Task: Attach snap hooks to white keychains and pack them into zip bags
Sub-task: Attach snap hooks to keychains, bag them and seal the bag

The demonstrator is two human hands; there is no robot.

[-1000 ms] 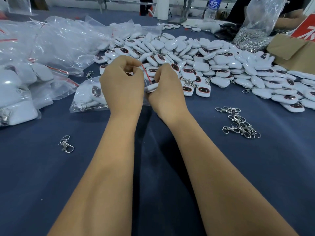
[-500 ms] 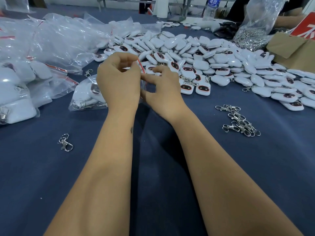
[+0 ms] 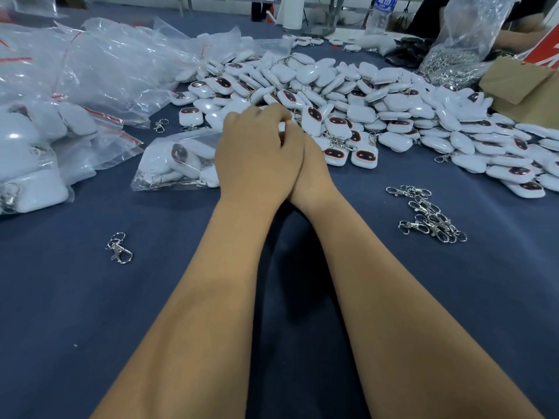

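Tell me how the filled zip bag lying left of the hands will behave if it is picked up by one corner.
The filled zip bag is thin clear film, so it would likely sag and crinkle rather than hold shape. The white keychains and hooks inside lie loose and would probably slide to the low end. The glossy film may feel slippery.

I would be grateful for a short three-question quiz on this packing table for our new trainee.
1. True or false: the single snap hook lies left of the left hand.
2. The cluster of snap hooks lies on: A) cardboard B) the blue cloth C) a bag
3. What fills the zip bag beside the left hand?

Key: 1 true. 2 B. 3 white keychains.
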